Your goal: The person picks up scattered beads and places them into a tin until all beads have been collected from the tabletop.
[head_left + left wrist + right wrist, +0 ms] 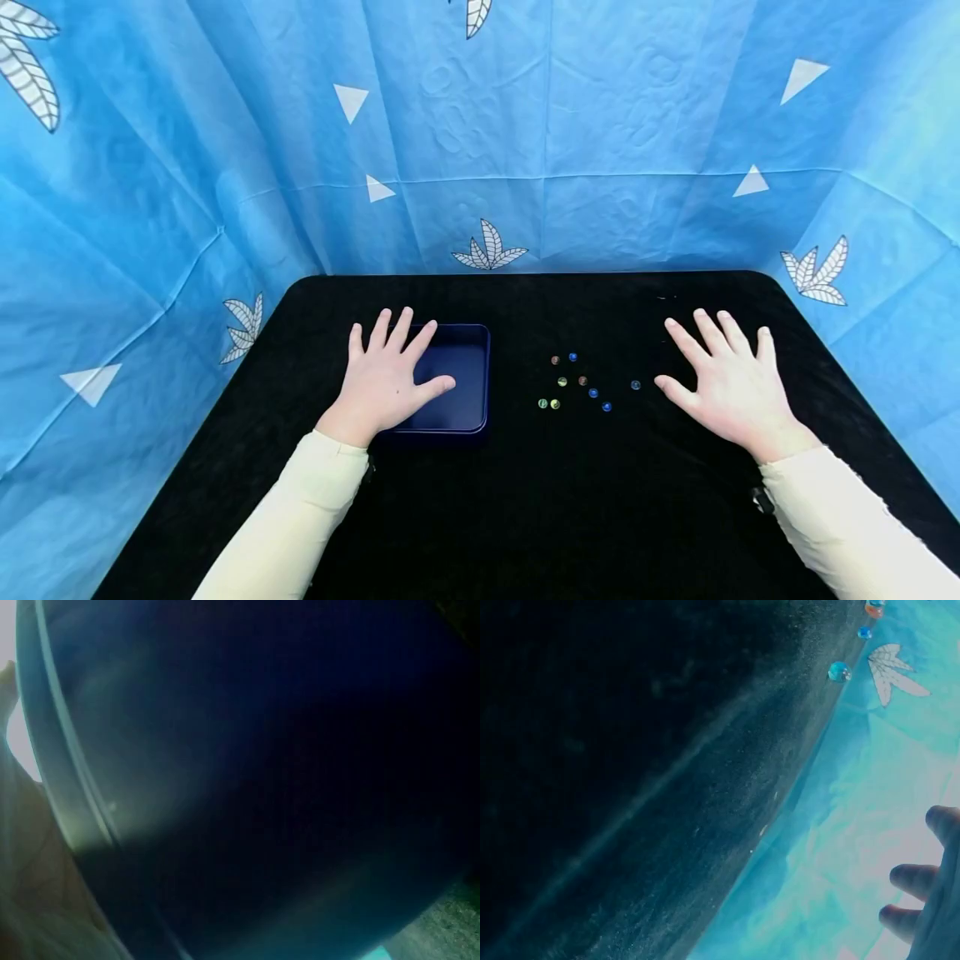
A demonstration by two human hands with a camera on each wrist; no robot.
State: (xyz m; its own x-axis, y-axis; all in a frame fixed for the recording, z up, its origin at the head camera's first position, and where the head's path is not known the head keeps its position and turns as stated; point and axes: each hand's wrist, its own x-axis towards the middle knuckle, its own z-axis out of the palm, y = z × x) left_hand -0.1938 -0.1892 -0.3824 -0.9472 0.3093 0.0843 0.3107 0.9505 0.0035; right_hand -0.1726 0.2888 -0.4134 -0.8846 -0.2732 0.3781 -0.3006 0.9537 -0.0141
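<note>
My left hand (381, 379), palm down with its fingers spread, overlaps the left part of a dark blue rectangular tray (461, 375) in the head view. The tray's dark wall (187, 750) fills most of the left wrist view. To the right of the tray lie several small glass marbles, among them a green one (543, 403), a reddish one (555, 360) and a blue one (607, 407). A lone marble (636, 385) sits nearest my right hand (731, 387), which is also spread palm down, holding nothing. Its fingertips (911, 881) show in the right wrist view.
Everything stands on a black cloth-covered table (525, 517) with rounded far corners. A blue curtain (600, 100) printed with leaves and triangles hangs behind it and along both sides. Small pale specks lie near the table's far right edge.
</note>
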